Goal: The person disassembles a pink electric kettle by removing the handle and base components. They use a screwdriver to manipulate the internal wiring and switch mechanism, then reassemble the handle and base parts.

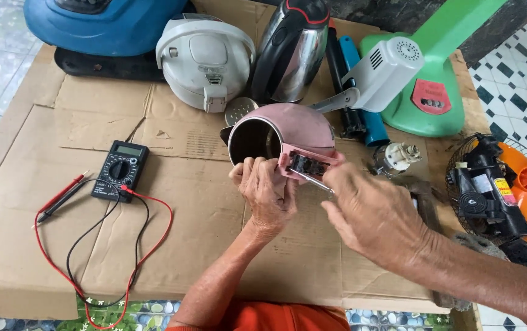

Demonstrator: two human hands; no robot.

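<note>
Pink kettle [288, 132] lies on its side mid-cardboard [202, 245], just right of the multimeter [119, 168]. Left hand [266, 196] clasps its rim and handle base. Right hand [367, 214] pinches a thin metal tool [312, 181] at the opened switch housing. Best steady the body, probe gently.

A: We are seeing a black multimeter [120, 170] lying on the cardboard sheet [24, 202], its red and black leads [107, 257] looping toward the near edge.

B: We are also noting a white rice cooker [205, 61] and a steel kettle [291, 52] sitting side by side at the far edge, with a green fan base [435, 92] standing to the right.
</note>
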